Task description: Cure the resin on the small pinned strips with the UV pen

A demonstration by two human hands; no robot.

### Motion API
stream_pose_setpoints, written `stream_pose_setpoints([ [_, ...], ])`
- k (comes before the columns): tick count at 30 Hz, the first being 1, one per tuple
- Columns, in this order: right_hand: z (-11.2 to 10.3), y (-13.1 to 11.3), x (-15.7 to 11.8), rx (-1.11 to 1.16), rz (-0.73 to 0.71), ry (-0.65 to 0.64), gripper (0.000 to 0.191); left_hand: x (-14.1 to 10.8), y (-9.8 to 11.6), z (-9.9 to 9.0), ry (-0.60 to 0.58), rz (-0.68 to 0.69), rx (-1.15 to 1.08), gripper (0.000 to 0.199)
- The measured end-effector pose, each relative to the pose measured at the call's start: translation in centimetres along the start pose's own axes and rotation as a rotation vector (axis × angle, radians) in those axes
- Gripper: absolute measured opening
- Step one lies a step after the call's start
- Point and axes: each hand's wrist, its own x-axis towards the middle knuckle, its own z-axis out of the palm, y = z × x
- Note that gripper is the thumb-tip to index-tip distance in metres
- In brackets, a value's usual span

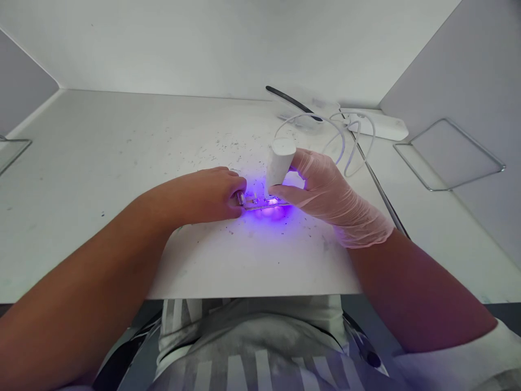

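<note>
My right hand (323,187), in a thin see-through glove, is closed around a white hand-held UV lamp (280,163). The lamp stands nearly upright, and violet light glows from its lower end. Right under that end is a thin, flat strip (260,206) with small shiny pieces on it; what they are I cannot make out. Bare and closed, my left hand (217,194) grips the strip's left end. Its fingertips are partly hidden. Whether the lamp touches the strip I cannot tell.
A white cable (344,138) loops behind my right hand, near a long white device (378,125). At the back lie a black curved stick (293,101) and clear plastic packaging (305,122). Small dark specks dot the white table (101,163). A wire frame (448,155) stands right.
</note>
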Motion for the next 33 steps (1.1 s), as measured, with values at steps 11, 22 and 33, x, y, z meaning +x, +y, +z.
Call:
stream_pose_setpoints([
  [11,0.02,0.00,-0.03,0.003,0.007,-0.001,0.015,-0.03,0.16,-0.09,-0.007,-0.007,0.011,0.023],
  [22,0.01,-0.06,-0.08,0.012,0.004,-0.001,0.014,0.05,0.10,-0.06,-0.006,-0.009,0.004,0.023],
  [33,-0.05,-0.10,-0.05,0.001,0.001,0.003,0.013,0.03,0.09,-0.07,-0.010,-0.002,0.002,0.019],
])
